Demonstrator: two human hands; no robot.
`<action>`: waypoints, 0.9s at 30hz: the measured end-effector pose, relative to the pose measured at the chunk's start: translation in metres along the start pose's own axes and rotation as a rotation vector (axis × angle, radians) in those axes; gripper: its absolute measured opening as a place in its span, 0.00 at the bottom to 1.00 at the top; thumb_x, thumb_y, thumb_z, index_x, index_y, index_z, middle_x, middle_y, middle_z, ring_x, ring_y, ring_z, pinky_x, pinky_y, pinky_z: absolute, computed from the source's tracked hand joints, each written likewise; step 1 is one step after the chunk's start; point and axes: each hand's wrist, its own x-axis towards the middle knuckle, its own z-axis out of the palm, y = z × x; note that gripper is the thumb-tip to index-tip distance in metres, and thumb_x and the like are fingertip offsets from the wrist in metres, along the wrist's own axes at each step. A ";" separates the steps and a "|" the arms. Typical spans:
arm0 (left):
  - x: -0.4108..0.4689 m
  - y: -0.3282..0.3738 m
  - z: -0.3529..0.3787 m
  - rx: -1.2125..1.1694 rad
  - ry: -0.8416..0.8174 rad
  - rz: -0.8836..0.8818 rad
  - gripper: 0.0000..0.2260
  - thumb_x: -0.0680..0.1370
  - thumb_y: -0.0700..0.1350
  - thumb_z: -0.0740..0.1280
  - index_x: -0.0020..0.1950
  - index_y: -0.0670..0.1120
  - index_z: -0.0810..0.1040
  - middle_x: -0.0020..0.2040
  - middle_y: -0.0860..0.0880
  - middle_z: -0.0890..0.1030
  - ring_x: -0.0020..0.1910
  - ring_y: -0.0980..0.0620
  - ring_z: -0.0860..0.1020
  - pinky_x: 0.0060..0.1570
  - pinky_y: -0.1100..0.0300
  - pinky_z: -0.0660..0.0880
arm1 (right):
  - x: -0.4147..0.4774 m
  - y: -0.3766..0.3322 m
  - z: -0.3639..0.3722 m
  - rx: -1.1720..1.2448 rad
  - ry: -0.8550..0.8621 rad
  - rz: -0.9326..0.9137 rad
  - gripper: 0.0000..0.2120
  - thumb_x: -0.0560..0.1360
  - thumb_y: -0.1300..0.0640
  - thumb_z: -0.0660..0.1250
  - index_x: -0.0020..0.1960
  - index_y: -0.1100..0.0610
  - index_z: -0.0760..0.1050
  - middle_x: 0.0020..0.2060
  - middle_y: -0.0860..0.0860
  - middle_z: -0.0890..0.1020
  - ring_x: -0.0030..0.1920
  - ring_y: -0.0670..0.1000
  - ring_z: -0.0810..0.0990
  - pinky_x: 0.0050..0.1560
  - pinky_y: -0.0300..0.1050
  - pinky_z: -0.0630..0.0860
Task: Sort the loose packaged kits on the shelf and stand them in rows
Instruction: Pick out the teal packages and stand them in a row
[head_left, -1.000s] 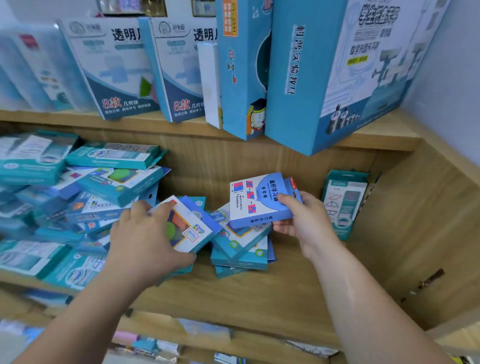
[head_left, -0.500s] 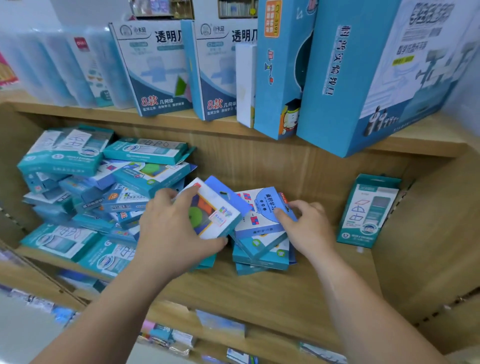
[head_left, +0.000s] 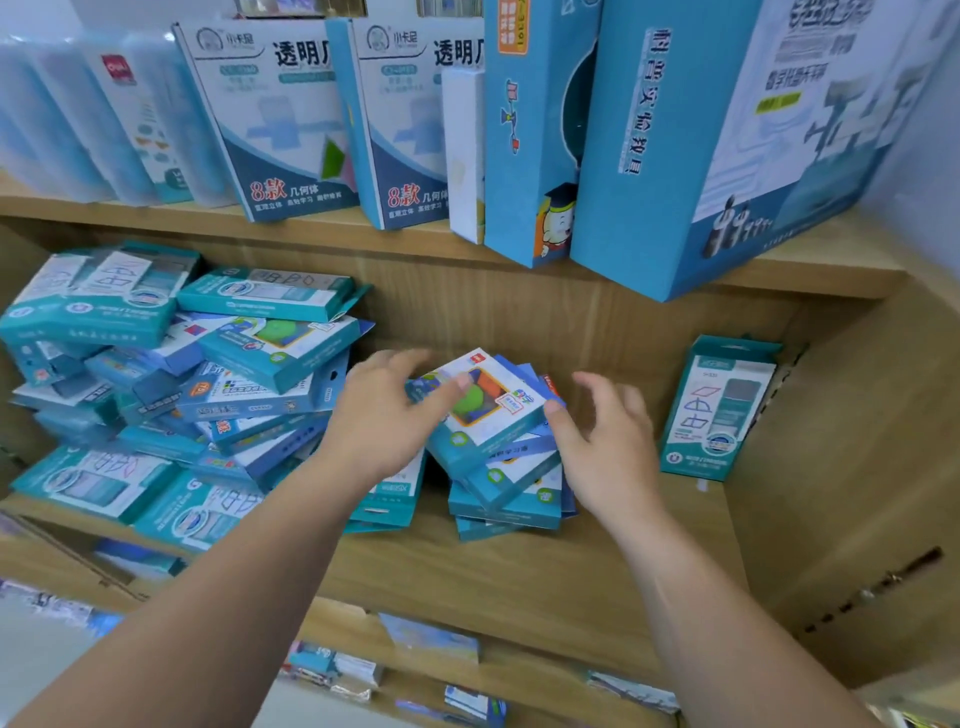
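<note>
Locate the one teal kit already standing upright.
Head view, far right of the middle shelf: the upright teal kit leans against the back panel, right of the right hand.

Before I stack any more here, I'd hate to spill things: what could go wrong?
1. The small stack between your hands is fanned out and crooked; the top box sits tilted, so it may slide off.
2. The big heap on the left is loose and piled high beside your left hand; a bump could send boxes off the shelf edge.
3. The lone upright box stands unsupported near your right hand and could topple.
</note>
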 end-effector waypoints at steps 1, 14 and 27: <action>-0.009 -0.013 -0.004 -0.015 0.070 -0.013 0.28 0.76 0.66 0.63 0.67 0.49 0.77 0.65 0.47 0.78 0.66 0.47 0.73 0.64 0.52 0.70 | -0.002 -0.002 0.002 -0.012 0.002 -0.053 0.22 0.77 0.43 0.67 0.69 0.46 0.73 0.63 0.49 0.72 0.64 0.52 0.71 0.63 0.42 0.66; -0.059 -0.064 0.034 0.354 0.039 -0.202 0.32 0.65 0.66 0.69 0.62 0.48 0.76 0.56 0.44 0.79 0.56 0.41 0.74 0.53 0.50 0.73 | -0.009 -0.002 0.026 0.117 -0.139 -0.054 0.20 0.77 0.42 0.67 0.69 0.40 0.72 0.64 0.46 0.70 0.66 0.49 0.69 0.67 0.44 0.66; -0.112 -0.010 -0.111 0.239 0.080 -0.116 0.27 0.62 0.57 0.75 0.59 0.57 0.75 0.52 0.56 0.79 0.48 0.51 0.77 0.46 0.54 0.74 | -0.006 -0.018 0.013 0.048 -0.178 -0.095 0.22 0.77 0.40 0.65 0.70 0.44 0.72 0.66 0.45 0.71 0.68 0.51 0.66 0.67 0.42 0.62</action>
